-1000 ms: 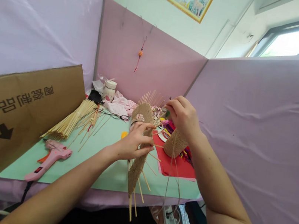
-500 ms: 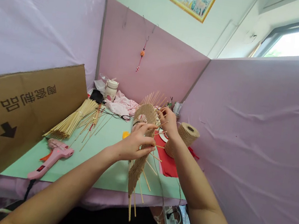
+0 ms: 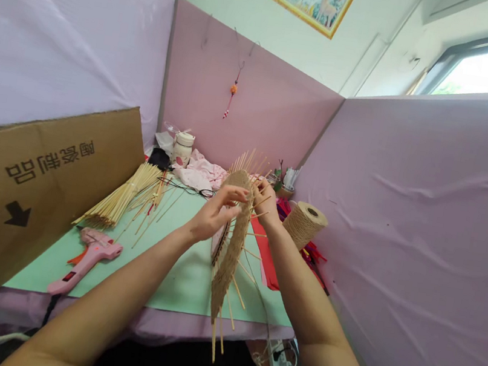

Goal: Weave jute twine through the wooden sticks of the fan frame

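Observation:
A half-woven basket (image 3: 229,266) of brown twine, with thin wooden sticks jutting from its edge, stands on its side above the table's front. At its left face is my left hand (image 3: 214,215), fingers stretched out and thumb apart, the fingertips by the woven band. My right hand (image 3: 268,208) is at the far right edge among the sticks, its fingers pinched together; what lies between them is hidden. A loose strand of twine (image 3: 263,302) hangs from the basket toward the front edge.
A twine spool (image 3: 305,224) stands on the right beside red cloth (image 3: 267,260). To the left lie a pink glue gun (image 3: 88,260) and a bundle of sticks (image 3: 120,198), next to a cardboard box (image 3: 56,179). A white jar (image 3: 182,149) stands at the back. A power strip (image 3: 281,363) hangs below.
My left hand has loosened from the basket's band and shifted up and left, its fingers opening. My right hand has moved slightly left and down, closer to the woven edge.

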Motion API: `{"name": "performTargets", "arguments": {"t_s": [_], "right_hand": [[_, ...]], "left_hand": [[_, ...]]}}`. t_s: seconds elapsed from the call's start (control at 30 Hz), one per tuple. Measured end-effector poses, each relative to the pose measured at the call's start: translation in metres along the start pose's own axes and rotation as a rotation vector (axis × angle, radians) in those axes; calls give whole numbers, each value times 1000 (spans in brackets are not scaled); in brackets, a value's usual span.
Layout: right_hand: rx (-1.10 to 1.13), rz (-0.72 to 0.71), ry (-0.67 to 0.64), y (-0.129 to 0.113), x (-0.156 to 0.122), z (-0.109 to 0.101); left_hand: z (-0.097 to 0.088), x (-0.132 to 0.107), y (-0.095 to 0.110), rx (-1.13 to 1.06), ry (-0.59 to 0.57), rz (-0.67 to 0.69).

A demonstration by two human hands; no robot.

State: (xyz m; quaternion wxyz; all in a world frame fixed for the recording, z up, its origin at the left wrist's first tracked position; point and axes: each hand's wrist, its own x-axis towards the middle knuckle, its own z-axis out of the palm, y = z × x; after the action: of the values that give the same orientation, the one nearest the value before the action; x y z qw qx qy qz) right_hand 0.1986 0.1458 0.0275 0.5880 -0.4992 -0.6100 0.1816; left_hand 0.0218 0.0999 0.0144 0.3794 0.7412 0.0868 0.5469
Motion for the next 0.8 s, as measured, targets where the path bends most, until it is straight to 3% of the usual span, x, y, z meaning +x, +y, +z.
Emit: {"name": "performTargets", "arguments": {"t_s": [0.07,0.13,0.3,0.4,0.5,0.67,0.8], "right_hand": [[56,72,-21,-4,-4,2],[104,113,-45,-8,-7,5],[133,139,-81,-14,-8,7],[49,152,-106,-17,-2,-5],[-72,71,-132,-27,11,-31],[-260,-159,-328,-67,33,-78],[-454,-382,-347,-103,36,-86]], "left_hand": [[1,15,-10,-35,139,-111],[4,31,-19,82,179,-156],[5,49,-23,314,106,-137],[2,48,-19,377,95,-147],[0,48,-16,399,102,-142],[0,50,-16,431,83,-144],[3,52,-15,462,58,-150]]}}
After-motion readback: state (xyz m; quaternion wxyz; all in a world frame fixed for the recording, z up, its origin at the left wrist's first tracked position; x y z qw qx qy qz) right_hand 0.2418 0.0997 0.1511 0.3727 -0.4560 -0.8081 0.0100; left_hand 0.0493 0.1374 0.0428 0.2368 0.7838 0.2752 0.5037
